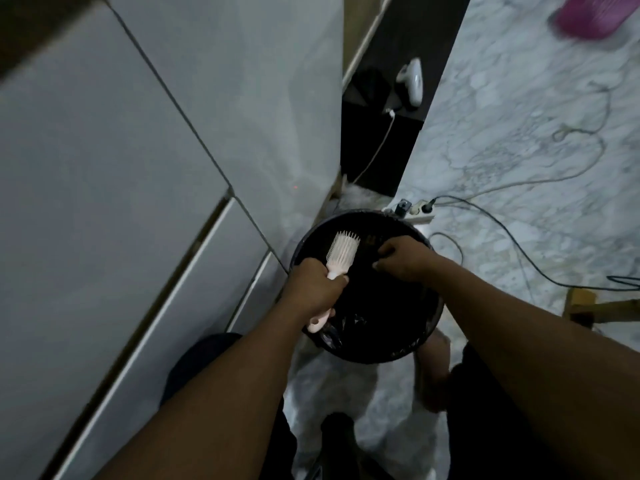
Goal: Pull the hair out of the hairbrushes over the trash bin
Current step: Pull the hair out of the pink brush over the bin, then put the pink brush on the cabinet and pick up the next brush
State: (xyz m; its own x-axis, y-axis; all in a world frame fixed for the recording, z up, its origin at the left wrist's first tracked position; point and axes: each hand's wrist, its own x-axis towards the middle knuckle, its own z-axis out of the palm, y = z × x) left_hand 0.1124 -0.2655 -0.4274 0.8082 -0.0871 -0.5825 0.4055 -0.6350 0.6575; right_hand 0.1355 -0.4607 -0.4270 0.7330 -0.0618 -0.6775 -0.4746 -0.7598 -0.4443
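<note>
The left hand point(317, 289) is wrapped around the handle of a pale brush point(337, 263), held over the black bin point(367, 289) (bristles up). The right hand point(403, 259) hovers over the bin, fingers curled; whether it pinches hair I cannot tell.

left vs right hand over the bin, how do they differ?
The left hand is fisted around the pale hairbrush handle; the right hand holds no brush, fingers curled, possibly pinching something dark. The left sits nearer the bin's rim, the right further in. Both are over the black trash bin.
</note>
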